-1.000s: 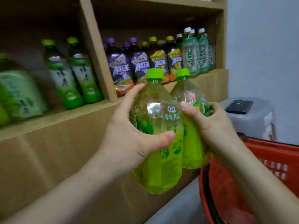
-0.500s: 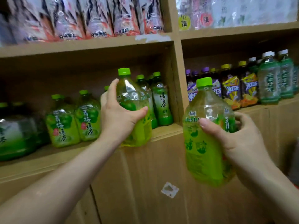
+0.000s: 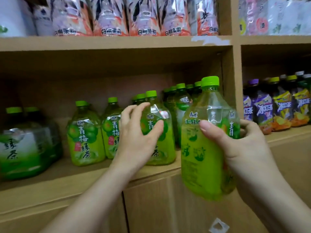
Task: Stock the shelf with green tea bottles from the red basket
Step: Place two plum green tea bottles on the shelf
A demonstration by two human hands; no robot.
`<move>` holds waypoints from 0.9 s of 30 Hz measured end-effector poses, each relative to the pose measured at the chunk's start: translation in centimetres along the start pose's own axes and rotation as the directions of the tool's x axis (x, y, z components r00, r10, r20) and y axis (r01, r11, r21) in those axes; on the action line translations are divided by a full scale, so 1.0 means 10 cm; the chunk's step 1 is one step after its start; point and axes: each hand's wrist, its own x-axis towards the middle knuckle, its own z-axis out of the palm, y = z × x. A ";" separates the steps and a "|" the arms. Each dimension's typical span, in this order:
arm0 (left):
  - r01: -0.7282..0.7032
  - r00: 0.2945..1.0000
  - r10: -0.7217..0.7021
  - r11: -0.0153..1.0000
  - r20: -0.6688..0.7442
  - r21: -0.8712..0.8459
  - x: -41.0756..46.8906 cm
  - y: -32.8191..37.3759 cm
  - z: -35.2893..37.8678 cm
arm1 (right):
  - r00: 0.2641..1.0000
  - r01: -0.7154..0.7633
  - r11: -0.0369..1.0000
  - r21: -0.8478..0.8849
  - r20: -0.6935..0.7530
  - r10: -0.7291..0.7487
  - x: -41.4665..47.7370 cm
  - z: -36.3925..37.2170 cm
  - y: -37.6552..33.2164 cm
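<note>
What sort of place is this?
Likely a small shop, or a mock-up of one: wooden shelves hold rows of green tea bottles, purple-labelled drinks and pink bags, and a right hand holds a bottle ready to shelve.

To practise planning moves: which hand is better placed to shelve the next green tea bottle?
Right. The right hand grips a raised bottle before the shelf; the left hand only touches a shelved bottle.

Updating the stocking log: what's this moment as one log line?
left hand: fingers spread at shelved bottle | right hand: grips green tea bottle, off shelf | pending: place it
</note>
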 end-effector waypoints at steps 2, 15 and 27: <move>-0.072 0.976 0.123 0.961 0.181 -0.266 -0.22 0.09 -0.29 | 1.000 0.018 0.999 0.034 0.007 -0.019 -0.01 0.27 -0.02; 0.070 0.996 -0.060 0.983 0.063 -0.172 -0.10 -0.53 -1.07 | 0.912 0.368 0.874 -0.316 0.304 -0.274 -0.15 1.44 0.05; 0.150 0.987 -0.132 0.958 0.088 -0.243 0.00 -1.24 -1.39 | 0.974 0.209 0.684 -0.699 0.208 -0.085 0.21 1.40 0.47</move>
